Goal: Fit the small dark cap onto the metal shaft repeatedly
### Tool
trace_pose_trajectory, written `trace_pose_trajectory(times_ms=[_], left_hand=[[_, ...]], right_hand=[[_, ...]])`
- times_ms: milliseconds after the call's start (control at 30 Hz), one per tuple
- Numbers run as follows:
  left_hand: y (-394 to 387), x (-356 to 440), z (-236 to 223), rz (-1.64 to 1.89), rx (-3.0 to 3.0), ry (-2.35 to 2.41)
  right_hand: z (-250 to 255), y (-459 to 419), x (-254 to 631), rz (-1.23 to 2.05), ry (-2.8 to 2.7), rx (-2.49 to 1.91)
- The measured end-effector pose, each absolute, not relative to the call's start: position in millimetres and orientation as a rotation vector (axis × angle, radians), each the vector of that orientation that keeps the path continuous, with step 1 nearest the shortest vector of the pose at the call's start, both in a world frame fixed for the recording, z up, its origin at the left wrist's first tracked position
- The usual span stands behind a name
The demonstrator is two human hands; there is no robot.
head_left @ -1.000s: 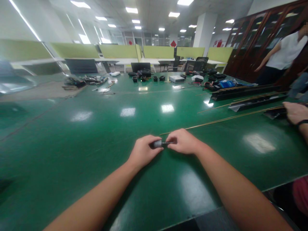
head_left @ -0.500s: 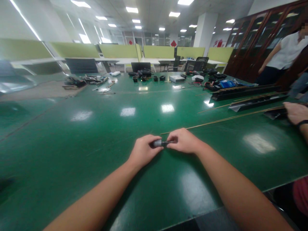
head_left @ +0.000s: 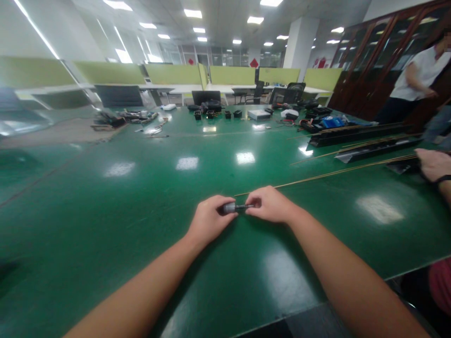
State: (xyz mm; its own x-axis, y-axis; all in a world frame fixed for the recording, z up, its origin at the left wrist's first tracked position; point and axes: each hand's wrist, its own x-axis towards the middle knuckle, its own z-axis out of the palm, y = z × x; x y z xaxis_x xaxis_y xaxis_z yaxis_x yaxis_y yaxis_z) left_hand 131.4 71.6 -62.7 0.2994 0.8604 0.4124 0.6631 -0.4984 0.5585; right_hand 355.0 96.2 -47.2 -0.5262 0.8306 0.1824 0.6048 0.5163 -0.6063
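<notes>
Between my two hands lies a small grey-and-black cylindrical piece with a thin dark shaft [head_left: 230,207], held level just over the green table; its exact kind is too small to tell. The thumb and fingers of my left hand [head_left: 210,218] are closed on its thicker grey end. On the other side, my right hand [head_left: 269,204] pinches the tip of the shaft, which is partly hidden by the fingers. Just beyond the right hand, thin golden rods [head_left: 317,177] run along the table.
Black channel-shaped trays [head_left: 373,148] with golden rods lie at the right, near another person's hand [head_left: 435,164]. Small black boxes, a white box [head_left: 259,114] and tools line the far side of the green table [head_left: 105,225]. A person in white [head_left: 416,77] stands at the right.
My hands and the piece have shifted very slightly up and away. The standing person has raised a forearm. The hand at the right edge stays put.
</notes>
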Motion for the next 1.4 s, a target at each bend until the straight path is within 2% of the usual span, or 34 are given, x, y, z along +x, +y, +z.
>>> trace_pose_trajectory(times_ms=[733,1067,1400], left_hand=[[72,131,-61,1.006,2.243,1.434],[72,130,-59,1.054,2.162,1.402],[66,118,-39,1.013,1.796,1.467]], right_hand=[[-40,99,368,0.690,-2.298,-1.216],[-46,115,387,1.085,-2.288,-1.352],[-47,117,389,1.147,-2.271,-1.354]])
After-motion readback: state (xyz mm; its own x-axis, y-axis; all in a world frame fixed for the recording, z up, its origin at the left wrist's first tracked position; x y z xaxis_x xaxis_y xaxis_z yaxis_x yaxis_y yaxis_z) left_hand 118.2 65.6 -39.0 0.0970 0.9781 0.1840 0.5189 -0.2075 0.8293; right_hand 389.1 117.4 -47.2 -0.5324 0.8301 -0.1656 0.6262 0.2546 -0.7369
